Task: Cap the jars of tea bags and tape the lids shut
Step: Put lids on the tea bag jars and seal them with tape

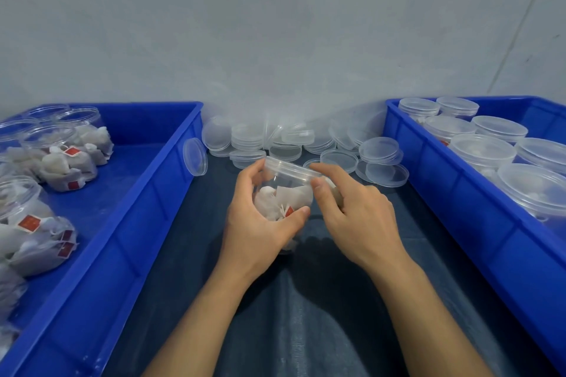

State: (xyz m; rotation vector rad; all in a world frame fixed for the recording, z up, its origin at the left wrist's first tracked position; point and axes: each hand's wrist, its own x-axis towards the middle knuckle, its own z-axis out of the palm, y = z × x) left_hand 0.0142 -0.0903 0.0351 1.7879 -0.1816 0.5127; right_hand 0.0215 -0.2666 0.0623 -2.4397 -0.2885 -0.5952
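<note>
Left hand (260,217) curls around the tilted jar (283,197), mouth facing up and away; right hand (352,211) fingers pinch the lid (291,170) seated on its rim.

No legible text anywhere. Small red paper tags (73,151) on the white tea bags in the open clear plastic jars (58,159), left blue plastic crate (171,144), carry pale marks too blurred to read. Same for the red tag (289,210) inside the centre jar. Clear lids unmarked.
</note>
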